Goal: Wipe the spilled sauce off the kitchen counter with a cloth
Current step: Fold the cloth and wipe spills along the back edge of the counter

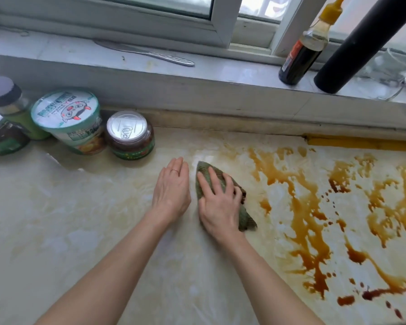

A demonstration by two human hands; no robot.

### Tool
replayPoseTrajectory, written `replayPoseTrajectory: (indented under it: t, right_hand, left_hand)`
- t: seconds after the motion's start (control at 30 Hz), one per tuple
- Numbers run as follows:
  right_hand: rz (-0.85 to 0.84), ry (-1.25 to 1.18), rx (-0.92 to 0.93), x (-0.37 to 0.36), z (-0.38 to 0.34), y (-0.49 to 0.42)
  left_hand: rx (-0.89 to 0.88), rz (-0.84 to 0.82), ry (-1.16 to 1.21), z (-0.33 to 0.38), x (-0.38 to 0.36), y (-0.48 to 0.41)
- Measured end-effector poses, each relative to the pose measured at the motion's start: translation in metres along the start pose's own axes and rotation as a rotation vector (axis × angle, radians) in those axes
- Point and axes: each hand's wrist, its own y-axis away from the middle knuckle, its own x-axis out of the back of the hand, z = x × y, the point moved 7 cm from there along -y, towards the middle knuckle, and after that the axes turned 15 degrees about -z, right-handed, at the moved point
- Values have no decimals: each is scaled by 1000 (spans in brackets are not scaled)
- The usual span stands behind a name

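A green cloth (245, 218) lies folded on the pale marble counter (80, 219), stained dark along its right edge. My right hand (217, 205) presses flat on top of the cloth with fingers spread. Just left of it, my left hand (171, 188) rests flat on the bare counter, fingers together, a ring on one finger. Brown sauce (307, 216) is smeared in streaks and drops over the right part of the counter, starting a short way right of the cloth.
A jar with a pull-tab lid (130, 134), a paper tub (69, 120) and other jars (7, 106) stand at the back left. On the window sill lie a knife (148, 53), a sauce bottle (302, 55), a black tube (361, 43) and a glass jug (391, 71).
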Motion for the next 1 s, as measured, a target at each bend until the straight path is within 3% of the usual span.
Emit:
replayPoseTrajectory:
  t: [0.1,0.27,0.43,0.5,0.7,0.87,0.93,1.0]
  right_hand:
    - [-26,69,75,8,-5,-28]
    - [-19,-23,-205,22,29,-47]
    - [-66,-1,77,21,-29,-76]
    - [-66,38,104,26,-23,-96]
    - [29,4,-238,44,36,-114]
    - [-22,56,-6,44,3,-115]
    - [-27,57,-73,45,33,-117]
    - [-9,20,-251,48,72,-114]
  left_hand:
    - [13,-41,12,-3,-4,-5]
    - [22,-96,20,-2,-9,-5]
    - [31,-132,1,-3,-14,-8]
    - [17,-128,-12,-3,-14,-8]
    - [21,-166,-50,-1,-11,-8]
    - [3,-204,-72,-4,-10,-11]
    - [-8,-233,-77,-7,-10,-12]
    - [-3,-260,-83,-7,-10,-13]
